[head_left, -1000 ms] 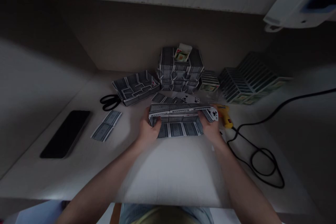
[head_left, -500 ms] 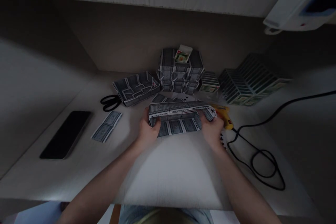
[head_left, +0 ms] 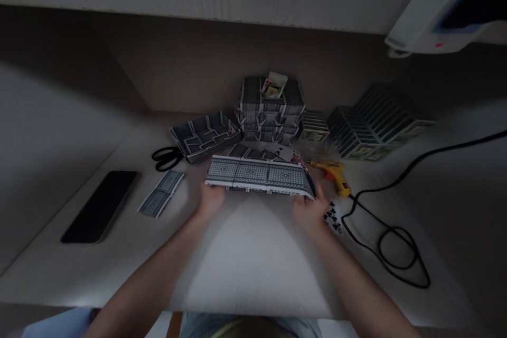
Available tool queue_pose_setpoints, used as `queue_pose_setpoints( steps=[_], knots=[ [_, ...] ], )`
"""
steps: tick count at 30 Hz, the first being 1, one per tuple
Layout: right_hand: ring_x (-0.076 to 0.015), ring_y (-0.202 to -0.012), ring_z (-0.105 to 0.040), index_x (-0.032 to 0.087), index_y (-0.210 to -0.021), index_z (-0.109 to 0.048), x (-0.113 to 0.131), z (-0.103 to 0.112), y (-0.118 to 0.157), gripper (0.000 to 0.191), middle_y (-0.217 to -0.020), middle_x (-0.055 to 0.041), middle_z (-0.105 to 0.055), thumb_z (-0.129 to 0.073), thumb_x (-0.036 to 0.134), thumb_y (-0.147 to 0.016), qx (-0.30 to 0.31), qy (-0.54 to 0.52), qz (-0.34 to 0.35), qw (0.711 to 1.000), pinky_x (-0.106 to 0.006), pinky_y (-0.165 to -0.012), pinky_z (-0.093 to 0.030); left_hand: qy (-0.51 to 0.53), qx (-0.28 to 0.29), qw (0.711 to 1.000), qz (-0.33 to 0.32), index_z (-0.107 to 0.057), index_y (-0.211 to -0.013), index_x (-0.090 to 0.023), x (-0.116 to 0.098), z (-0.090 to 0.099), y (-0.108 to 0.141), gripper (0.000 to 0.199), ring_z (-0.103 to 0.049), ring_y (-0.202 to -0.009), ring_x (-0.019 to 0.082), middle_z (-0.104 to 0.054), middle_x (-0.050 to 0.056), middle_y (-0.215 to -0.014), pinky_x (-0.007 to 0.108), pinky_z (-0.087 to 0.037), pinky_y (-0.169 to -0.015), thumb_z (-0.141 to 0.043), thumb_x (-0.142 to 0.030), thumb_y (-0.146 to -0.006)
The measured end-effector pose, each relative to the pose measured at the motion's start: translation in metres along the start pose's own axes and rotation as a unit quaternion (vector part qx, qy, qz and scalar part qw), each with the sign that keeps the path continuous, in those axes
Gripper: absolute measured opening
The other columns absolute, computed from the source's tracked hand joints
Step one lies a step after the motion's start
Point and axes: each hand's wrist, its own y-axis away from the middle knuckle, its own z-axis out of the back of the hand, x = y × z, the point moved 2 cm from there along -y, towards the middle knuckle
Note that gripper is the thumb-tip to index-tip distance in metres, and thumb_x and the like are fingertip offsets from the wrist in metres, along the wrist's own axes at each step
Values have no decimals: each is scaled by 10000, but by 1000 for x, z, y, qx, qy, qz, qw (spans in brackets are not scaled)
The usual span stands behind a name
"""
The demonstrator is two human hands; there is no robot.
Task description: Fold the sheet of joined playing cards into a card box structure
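Between my two hands is a box made of playing cards, its patterned long side turned up toward me. My left hand is closed on its left end, with the fingertips hidden behind it. At the right end my right hand grips the lower corner, thumb near the edge. Just beyond the box, loose playing cards lie on the table. A yellow glue gun rests right of my right hand, and a card with club marks lies beside that wrist.
An open card tray stands behind, near black scissors. Joined cards and a phone lie left. Stacked card boxes stand at the back, card packs to their right. A black cord loops at right.
The card box has been tilted in my hands: its open hollow faced me before, and its patterned outer side does now. Both hands have shifted slightly left.
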Motion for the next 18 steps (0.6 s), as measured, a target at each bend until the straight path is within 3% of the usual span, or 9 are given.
queue_pose_setpoints(
  steps=[4, 9, 13, 18],
  knots=[
    [-218, -1065, -533, 268, -1239, -435, 0, 1, -1, 605, -1167, -28, -565, -455, 88, -662, 36, -48, 17, 998, -370, -877, -452, 36, 37, 999, -8, -563, -930, -211, 1, 0, 0, 268, -574, -920, 217, -632, 59, -891, 419, -445, -874, -571, -358, -706],
    [-248, -1032, -526, 268, -1164, -456, 2, 1, -3, 528, -1105, -55, -552, -562, 196, -652, 55, -151, -8, 987, -427, -879, -429, 54, 85, 994, -37, -552, -909, -219, -3, 0, -6, 243, -568, -888, 213, -618, 73, -928, 421, -454, -842, -562, -390, -737],
    [-262, -982, -540, 255, -1080, -476, 3, 2, -5, 486, -1030, -64, -576, -636, 263, -621, 98, -160, -24, 982, -427, -829, -446, 55, 86, 993, -52, -551, -893, -211, -5, 0, -9, 224, -583, -836, 205, -624, 63, -887, 426, -459, -820, -579, -367, -735],
    [-255, -1070, -493, 269, -1215, -389, 7, 3, -8, 541, -1158, -73, -519, -562, 308, -705, 165, -154, -27, 974, -427, -883, -412, 51, 70, 994, -63, -545, -862, -226, -7, 3, -13, 233, -586, -809, 204, -628, 40, -843, 409, -470, -789, -612, -385, -704]
  ],
)
